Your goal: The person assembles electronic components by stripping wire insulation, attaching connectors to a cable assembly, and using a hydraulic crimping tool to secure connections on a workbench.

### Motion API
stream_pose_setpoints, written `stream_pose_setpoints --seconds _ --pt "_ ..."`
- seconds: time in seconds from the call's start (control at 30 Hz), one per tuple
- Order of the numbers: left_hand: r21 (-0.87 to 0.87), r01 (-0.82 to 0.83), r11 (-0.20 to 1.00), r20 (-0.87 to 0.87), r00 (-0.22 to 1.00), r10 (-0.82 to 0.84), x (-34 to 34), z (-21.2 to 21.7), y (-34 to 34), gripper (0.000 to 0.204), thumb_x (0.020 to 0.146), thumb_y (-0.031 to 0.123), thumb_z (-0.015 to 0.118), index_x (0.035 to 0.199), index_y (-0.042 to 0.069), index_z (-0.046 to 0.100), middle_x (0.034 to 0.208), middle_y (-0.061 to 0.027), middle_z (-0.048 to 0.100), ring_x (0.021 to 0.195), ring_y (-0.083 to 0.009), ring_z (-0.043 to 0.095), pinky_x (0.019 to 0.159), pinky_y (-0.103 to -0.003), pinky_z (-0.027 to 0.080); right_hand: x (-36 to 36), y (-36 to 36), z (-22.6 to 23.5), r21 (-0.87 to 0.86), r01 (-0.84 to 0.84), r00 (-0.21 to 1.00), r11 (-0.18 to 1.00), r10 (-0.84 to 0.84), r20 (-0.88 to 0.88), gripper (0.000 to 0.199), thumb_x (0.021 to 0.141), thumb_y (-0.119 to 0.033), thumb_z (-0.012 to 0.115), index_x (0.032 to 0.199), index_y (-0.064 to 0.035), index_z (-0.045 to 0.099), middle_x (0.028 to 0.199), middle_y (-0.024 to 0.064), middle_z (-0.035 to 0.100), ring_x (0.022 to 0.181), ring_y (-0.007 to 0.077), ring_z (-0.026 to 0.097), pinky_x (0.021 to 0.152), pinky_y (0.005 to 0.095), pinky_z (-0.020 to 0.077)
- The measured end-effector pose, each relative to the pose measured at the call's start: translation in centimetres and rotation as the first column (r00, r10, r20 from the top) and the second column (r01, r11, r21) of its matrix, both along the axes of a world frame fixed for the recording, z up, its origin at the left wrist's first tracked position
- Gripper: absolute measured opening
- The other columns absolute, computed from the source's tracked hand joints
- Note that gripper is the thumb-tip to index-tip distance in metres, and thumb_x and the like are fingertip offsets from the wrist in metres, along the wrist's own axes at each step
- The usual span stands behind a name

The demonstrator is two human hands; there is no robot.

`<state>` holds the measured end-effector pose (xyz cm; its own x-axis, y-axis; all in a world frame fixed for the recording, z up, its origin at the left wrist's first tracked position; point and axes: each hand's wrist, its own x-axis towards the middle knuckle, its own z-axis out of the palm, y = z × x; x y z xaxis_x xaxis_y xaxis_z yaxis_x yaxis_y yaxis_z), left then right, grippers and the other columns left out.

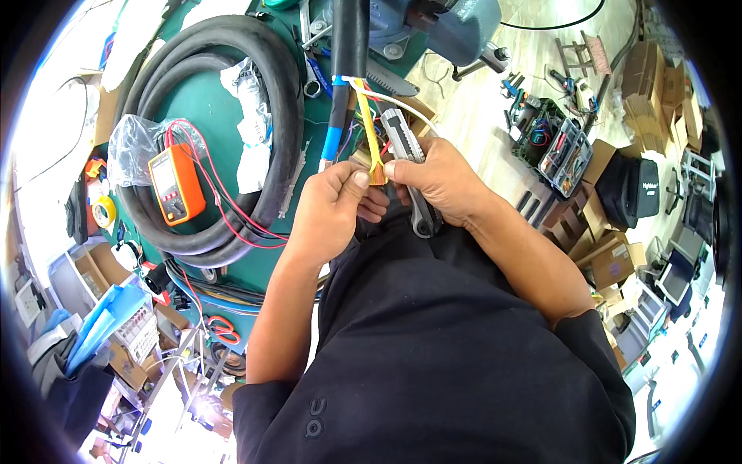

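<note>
A thick black cable (pixel 350 42) comes down from the top, its stripped end fanning into separate wires. My left hand (pixel 331 205) is closed, thumb and fingers pinching the split lower end of the yellow wire (pixel 369 124). My right hand (pixel 444 182) grips a grey utility knife (pixel 400 133) against its palm, and its thumb meets the same yellow end. Whether the knife's blade is out is hidden. A white wire (pixel 402 103) curves over the knife to the right. A blue-banded conductor (pixel 332 139) hangs just beyond my left hand.
On the green table (pixel 205 100) lies a big coil of black cable (pixel 282 85), with an orange multimeter (pixel 176 183) and its red leads on it. A blue vise (pixel 456 27) stands at the far edge. Wrenches (pixel 312 85) lie beside the cable. An open toolbox (pixel 564 158) sits on the floor.
</note>
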<state>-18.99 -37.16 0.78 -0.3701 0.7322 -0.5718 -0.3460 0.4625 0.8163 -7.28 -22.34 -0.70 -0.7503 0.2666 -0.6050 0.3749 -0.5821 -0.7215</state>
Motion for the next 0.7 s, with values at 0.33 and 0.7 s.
stream_pose_setpoints --seconds 0.33,0.7 --pt "0.147 -0.356 0.923 0.332 0.897 0.293 3.2 -2.7 -0.5 0.026 0.105 0.025 0.047 0.101 0.002 0.058 0.077 -0.0059 0.064 0.067 -0.0125 0.061 0.061 -0.026 0.051 0.2 -0.2 -0.4 -0.117 0.023 1.000 0.993 -0.024 -0.012 0.022 0.085 -0.015 0.069 0.097 0.0025 0.063 0.074 0.0038 0.061 0.062 0.0101 0.056 0.058 0.0255 0.0479" --pt "0.086 -0.067 0.994 -0.179 0.981 0.082 2.0 -1.4 -0.4 0.028 0.106 0.022 0.044 0.096 0.000 0.058 0.074 -0.0026 0.060 0.065 -0.0088 0.057 0.061 -0.025 0.048 -0.3 0.0 0.8 0.067 -0.053 0.997 0.996 0.049 0.052 0.026 0.085 -0.019 0.072 0.095 0.0034 0.064 0.074 0.0031 0.061 0.061 0.0086 0.056 0.056 0.0246 0.0469"
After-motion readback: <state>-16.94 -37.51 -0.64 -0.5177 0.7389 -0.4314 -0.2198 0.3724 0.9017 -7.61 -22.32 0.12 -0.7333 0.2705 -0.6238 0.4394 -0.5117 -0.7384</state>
